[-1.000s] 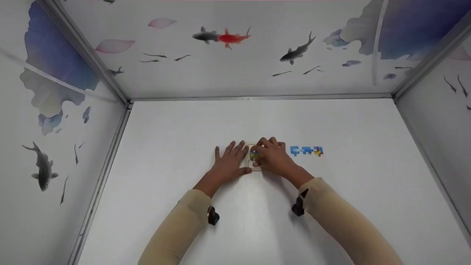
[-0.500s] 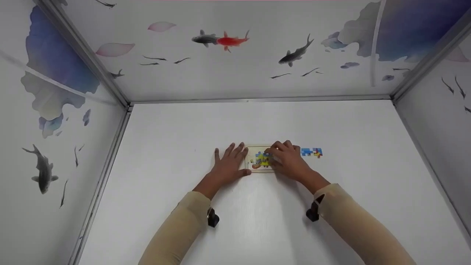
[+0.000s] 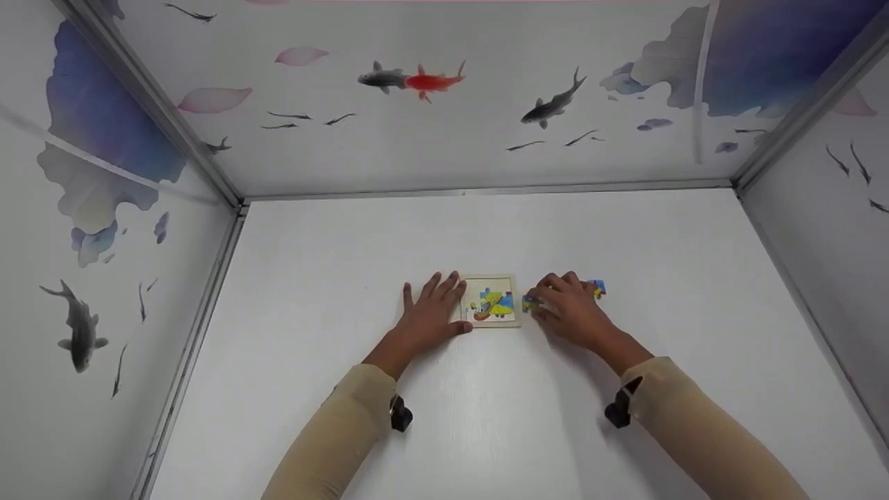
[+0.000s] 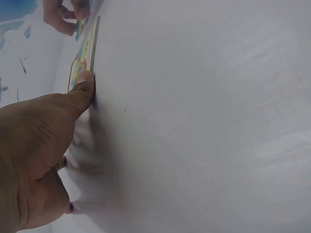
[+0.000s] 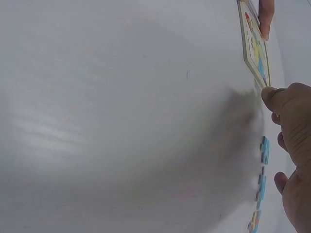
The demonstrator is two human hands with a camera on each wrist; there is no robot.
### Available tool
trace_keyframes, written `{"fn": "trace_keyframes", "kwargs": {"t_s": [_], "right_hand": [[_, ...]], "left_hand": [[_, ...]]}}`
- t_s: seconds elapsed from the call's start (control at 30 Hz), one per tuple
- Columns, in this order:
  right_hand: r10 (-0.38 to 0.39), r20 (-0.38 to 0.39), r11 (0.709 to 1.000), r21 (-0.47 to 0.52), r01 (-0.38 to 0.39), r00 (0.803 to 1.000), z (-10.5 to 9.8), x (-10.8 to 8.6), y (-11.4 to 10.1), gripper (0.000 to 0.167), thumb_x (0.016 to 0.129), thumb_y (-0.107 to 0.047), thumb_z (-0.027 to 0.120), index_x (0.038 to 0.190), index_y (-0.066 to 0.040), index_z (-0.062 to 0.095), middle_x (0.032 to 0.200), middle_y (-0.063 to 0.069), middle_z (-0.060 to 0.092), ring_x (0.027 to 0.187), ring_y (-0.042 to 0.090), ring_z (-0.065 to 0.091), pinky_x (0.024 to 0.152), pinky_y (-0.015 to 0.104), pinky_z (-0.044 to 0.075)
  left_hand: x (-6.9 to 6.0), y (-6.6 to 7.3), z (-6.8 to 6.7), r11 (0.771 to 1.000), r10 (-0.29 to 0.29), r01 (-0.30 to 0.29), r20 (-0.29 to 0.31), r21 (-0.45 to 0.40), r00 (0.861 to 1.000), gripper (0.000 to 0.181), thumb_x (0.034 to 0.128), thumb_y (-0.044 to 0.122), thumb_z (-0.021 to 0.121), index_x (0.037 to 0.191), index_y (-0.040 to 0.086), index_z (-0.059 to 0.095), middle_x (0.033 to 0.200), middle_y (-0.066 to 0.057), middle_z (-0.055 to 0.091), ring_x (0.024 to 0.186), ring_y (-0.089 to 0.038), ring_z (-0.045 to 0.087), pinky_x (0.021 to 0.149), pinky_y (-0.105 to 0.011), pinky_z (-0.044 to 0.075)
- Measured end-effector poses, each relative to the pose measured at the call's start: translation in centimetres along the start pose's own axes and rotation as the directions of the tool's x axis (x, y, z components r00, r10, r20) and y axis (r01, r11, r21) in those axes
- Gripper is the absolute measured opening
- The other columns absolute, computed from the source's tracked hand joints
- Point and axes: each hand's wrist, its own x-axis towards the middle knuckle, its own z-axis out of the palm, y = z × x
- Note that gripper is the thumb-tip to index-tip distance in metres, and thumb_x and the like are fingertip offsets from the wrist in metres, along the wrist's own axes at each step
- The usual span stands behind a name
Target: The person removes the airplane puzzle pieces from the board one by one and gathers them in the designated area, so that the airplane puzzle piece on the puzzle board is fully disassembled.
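Observation:
A small square wooden jigsaw tray (image 3: 489,276) lies on the white table, partly filled with yellow, blue and red picture pieces (image 3: 494,305). My left hand (image 3: 432,305) lies with fingers spread at the tray's left side, thumb and fingertips touching its edge. Just off the tray's right edge, my right hand (image 3: 573,309) pinches a blue and yellow puzzle piece (image 3: 530,303) between thumb and fingers. In the left wrist view that puzzle piece (image 4: 78,30) shows at the fingertips. The right hand covers part of the row of loose pieces behind it.
Beyond the right hand, a loose blue puzzle piece (image 3: 598,287) with red and yellow shows on the table. The right wrist view shows the row: a blue piece (image 5: 265,149), another blue piece (image 5: 261,190) and a multicoloured piece (image 5: 254,221). Printed walls enclose the table (image 3: 333,243).
My right hand has moved right, from over the tray to beside it, and a puzzle piece now shows in its fingertips. The tray is uncovered. The left hand stays in place.

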Motion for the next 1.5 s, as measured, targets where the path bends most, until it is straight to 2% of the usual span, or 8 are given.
{"fn": "trace_keyframes", "kwargs": {"t_s": [0.27, 0.53, 1.23, 1.5], "right_hand": [[-0.001, -0.007, 0.999, -0.040, 0.000, 1.000, -0.4, -1.5, 1.4, 0.025, 0.101, -0.020, 0.083, 0.126, -0.020, 0.079, 0.128, 0.006, 0.070, 0.119, 0.034, 0.056, 0.100, 0.070, 0.046], [-0.004, -0.012, 0.999, -0.037, 0.004, 1.000, -0.6, -2.6, 2.6, 0.019, 0.101, -0.020, 0.083, 0.120, -0.020, 0.080, 0.128, 0.005, 0.070, 0.120, 0.033, 0.055, 0.099, 0.070, 0.044], [0.015, -0.001, 1.000, -0.015, -0.015, 1.000, -1.0, -3.3, 3.2, 0.017, 0.102, -0.017, 0.081, 0.119, -0.018, 0.083, 0.128, 0.006, 0.070, 0.128, 0.038, 0.053, 0.102, 0.071, 0.042], [0.028, 0.017, 1.000, -0.004, -0.028, 0.999, -1.1, -3.2, 3.3, 0.019, 0.102, -0.017, 0.081, 0.122, -0.018, 0.082, 0.130, 0.007, 0.068, 0.131, 0.039, 0.053, 0.102, 0.068, 0.044]], "left_hand": [[-0.3, 0.0, -0.4, 1.000, 0.008, -0.008, 0.009, -0.024, 1.000, 0.091, 0.1070, 0.066, 0.059, 0.179, 0.021, 0.023, 0.189, -0.001, 0.014, 0.176, -0.032, 0.008, 0.133, -0.080, 0.005], [-0.1, -0.1, -0.2, 1.000, 0.005, -0.004, 0.016, -0.014, 1.000, 0.091, 0.1072, 0.067, 0.057, 0.179, 0.022, 0.023, 0.189, 0.000, 0.013, 0.176, -0.032, 0.008, 0.133, -0.080, 0.005], [0.0, 0.1, -0.1, 1.000, 0.001, -0.001, 0.020, -0.006, 1.000, 0.091, 0.1074, 0.066, 0.059, 0.179, 0.023, 0.022, 0.189, 0.000, 0.013, 0.176, -0.031, 0.008, 0.133, -0.079, 0.005], [0.0, 0.1, -0.1, 1.000, -0.006, 0.006, 0.024, -0.008, 1.000, 0.092, 0.1068, 0.066, 0.059, 0.179, 0.024, 0.021, 0.189, 0.002, 0.012, 0.176, -0.030, 0.006, 0.134, -0.078, 0.004]]}}
